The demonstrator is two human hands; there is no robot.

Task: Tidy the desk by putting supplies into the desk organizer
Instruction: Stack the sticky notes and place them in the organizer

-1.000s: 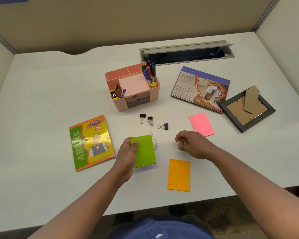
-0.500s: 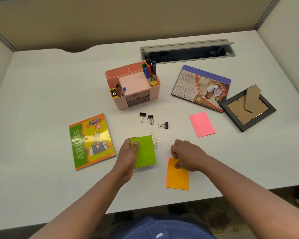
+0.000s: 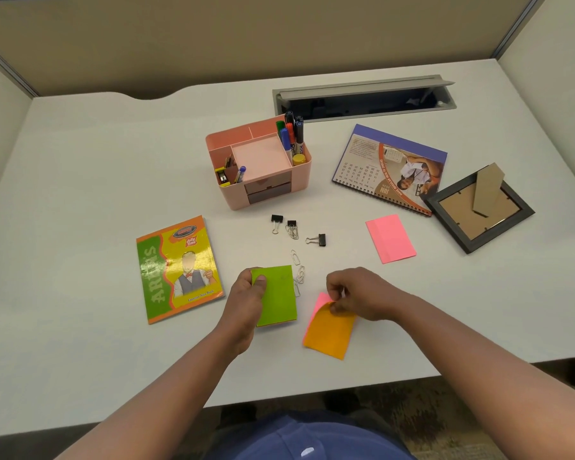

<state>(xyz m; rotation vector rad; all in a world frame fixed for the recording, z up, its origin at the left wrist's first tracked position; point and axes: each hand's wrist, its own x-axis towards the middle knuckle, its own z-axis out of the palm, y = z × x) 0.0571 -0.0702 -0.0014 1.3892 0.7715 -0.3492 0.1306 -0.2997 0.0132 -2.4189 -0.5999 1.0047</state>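
Note:
My left hand [image 3: 246, 302] grips a green sticky-note pad [image 3: 278, 295] by its left edge, just above the desk. My right hand [image 3: 362, 293] pinches the top edge of an orange sticky-note pad [image 3: 327, 333], whose far end is lifted and curled, showing a pink underside. A pink sticky-note pad [image 3: 390, 238] lies flat further right. Three black binder clips [image 3: 291, 227] and some paper clips [image 3: 299, 272] lie between my hands and the pink desk organizer [image 3: 266, 197], which holds markers [image 3: 291, 134] at its back right.
An exercise notebook [image 3: 180, 268] lies at the left. A spiral calendar [image 3: 390, 167] and a face-down picture frame [image 3: 478, 207] sit at the right. A grey open cable tray [image 3: 362, 96] is set into the desk behind the organizer. The desk's front edge is close to my arms.
My right hand moved down-left onto the orange pad, pinched its top edge and lifted it, tilting the pad. My left hand kept hold of the green pad.

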